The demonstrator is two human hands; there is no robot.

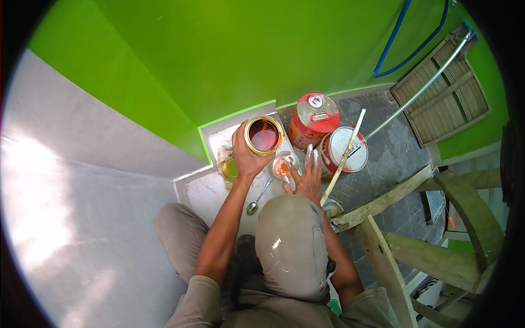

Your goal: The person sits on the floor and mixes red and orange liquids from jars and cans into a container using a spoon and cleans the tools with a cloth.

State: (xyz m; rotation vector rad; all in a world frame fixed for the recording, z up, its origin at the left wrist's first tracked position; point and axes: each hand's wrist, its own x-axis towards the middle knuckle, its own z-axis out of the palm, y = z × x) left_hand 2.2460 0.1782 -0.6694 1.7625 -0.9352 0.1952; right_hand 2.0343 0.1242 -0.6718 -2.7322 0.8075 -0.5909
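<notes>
The tin (280, 136), gold-rimmed, dark red inside, is in the left hand (246, 154), which curls round its side. By the right hand (307, 179), fingers loosely spread, is a smaller cup (275, 164), orange inside (partly hidden; whether gripped, I cannot tell).

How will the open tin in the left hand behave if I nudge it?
The open tin may slop, since no lid covers its glossy, dark red contents. Its wall is probably stiff, judging by the metallic rim. It could tip, as only the left hand grips it.
</notes>
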